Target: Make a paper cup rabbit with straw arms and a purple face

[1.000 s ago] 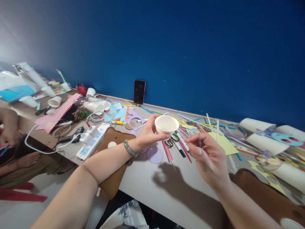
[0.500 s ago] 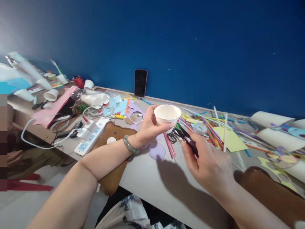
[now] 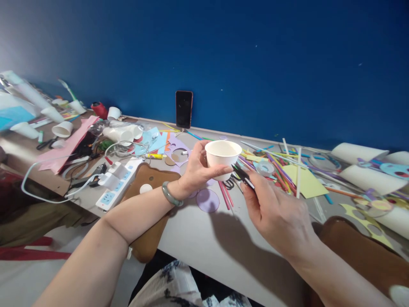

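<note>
the left hand (image 3: 196,170) curls around the white cup (image 3: 222,161), above the bench (image 3: 191,234); right of the cup, the right hand (image 3: 279,213) is wrapped around dark scissors (image 3: 245,176). seemingly lining them up, which calls for a steady cup.

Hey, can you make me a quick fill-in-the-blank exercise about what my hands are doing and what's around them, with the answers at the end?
1. The left hand grips a white, round-rimmed ____.
2. The dark tool is held in the hand on the person's ____ side.
3. The phone stands upright against a wall coloured ____.
4. The bracelet circles the person's ____ wrist.

Missing words: cup; right; blue; left.
</note>
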Demonstrator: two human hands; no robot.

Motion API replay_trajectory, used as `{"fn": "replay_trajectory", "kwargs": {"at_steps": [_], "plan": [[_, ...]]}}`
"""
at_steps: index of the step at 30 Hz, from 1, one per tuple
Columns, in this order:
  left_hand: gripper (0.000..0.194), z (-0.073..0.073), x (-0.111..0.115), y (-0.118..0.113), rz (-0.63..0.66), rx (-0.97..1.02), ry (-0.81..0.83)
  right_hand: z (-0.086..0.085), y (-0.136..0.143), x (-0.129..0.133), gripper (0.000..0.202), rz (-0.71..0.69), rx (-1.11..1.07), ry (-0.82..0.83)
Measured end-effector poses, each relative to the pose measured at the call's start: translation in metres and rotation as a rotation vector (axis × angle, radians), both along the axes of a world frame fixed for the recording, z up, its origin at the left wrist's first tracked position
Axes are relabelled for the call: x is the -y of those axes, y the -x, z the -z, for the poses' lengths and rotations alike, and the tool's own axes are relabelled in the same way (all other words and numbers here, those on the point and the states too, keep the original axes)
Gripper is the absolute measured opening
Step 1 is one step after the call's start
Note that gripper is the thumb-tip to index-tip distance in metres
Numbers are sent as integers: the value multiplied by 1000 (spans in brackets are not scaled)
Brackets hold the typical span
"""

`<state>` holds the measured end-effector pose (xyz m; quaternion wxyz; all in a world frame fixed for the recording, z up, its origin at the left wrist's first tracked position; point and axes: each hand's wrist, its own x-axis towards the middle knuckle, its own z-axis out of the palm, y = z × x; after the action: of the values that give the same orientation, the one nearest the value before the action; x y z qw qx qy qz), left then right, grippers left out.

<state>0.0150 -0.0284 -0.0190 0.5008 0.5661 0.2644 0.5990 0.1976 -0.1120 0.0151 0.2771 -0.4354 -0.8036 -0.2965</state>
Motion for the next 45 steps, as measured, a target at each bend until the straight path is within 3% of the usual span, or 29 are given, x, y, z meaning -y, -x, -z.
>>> {"fn": "replay_trajectory", "kwargs": {"at_steps": [12, 18, 25, 39, 45], "plan": [[71, 4, -3, 2, 1, -92, -134, -5, 0, 2, 23, 29, 33, -6], [81, 12, -7, 1, -54, -115, -289, -3, -1, 2, 23, 61, 70, 11], [45, 7, 0, 1, -92, -196, -266, -4, 1, 2, 23, 87, 83, 3], [33, -2, 3, 6, -19, -173, -173, -2, 0, 2, 21, 125, 94, 45], [29, 1, 2, 6, -36, -191, -227, -1, 1, 2, 19, 134, 100, 44]]}}
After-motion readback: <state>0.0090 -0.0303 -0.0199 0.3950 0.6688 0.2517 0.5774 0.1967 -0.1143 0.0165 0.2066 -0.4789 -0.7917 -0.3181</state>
